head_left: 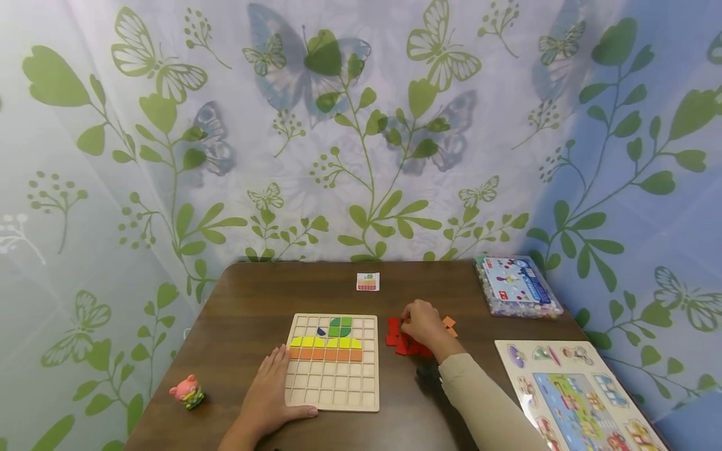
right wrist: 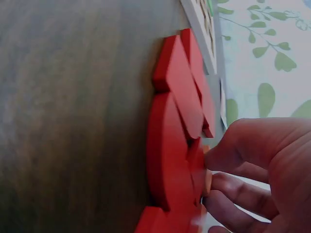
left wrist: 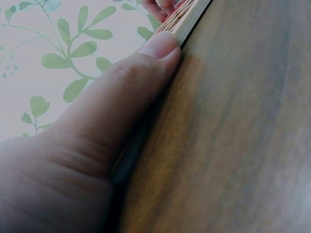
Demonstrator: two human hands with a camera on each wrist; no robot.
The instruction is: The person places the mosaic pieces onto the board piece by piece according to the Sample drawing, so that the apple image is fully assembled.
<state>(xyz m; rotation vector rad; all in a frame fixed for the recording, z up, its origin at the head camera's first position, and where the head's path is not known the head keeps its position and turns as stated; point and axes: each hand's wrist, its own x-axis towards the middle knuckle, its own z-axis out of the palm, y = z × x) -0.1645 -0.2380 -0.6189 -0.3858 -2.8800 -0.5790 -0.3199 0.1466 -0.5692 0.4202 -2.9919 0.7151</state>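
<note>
Head view: the board lies flat on the table, between the two hands. Its grid bears a row of orange squares, a row of yellow pieces directly above, then green pieces and one blue piece. The left hand lies along the board's left side, fingers extended, thumb at the lower edge; it grasps nothing. The right hand is at the red pieces, right of the board, fingers bent downward. Loose orange pieces lie just beyond it. A card lies behind the board; a box and a puzzle are at the right, a toy at the left.

Left wrist view: the thumb touches the board's edge.

Right wrist view: red pieces lie overlapping; thumb and fingertips meet the far side of the heap. Whether they pinch a piece cannot be told.
</note>
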